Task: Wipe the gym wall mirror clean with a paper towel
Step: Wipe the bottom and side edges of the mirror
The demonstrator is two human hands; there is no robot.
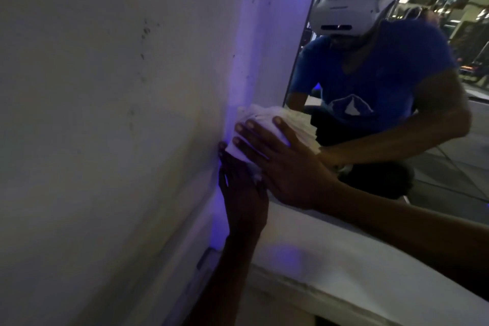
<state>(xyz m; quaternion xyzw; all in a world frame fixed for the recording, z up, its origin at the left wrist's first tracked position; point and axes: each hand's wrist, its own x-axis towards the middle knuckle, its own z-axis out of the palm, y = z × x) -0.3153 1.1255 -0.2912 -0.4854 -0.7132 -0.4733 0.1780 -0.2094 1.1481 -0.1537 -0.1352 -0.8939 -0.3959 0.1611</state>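
mirror [397, 87] corner; both hands press towel [262, 119].

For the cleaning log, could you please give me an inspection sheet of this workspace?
Surface: mirror above a white ledge; it reflects the person and gym.
Job's things: crumpled towel at the mirror's lower left corner, beside the wall.
Clutter: nothing seen.
Grips: right hand lies over the towel, fingers spread; left hand is under it, fingers at the towel's lower edge, hold unclear.
Cables: nothing seen.
Surroundings: dark scuffs on the wall; purple glow along the corner.
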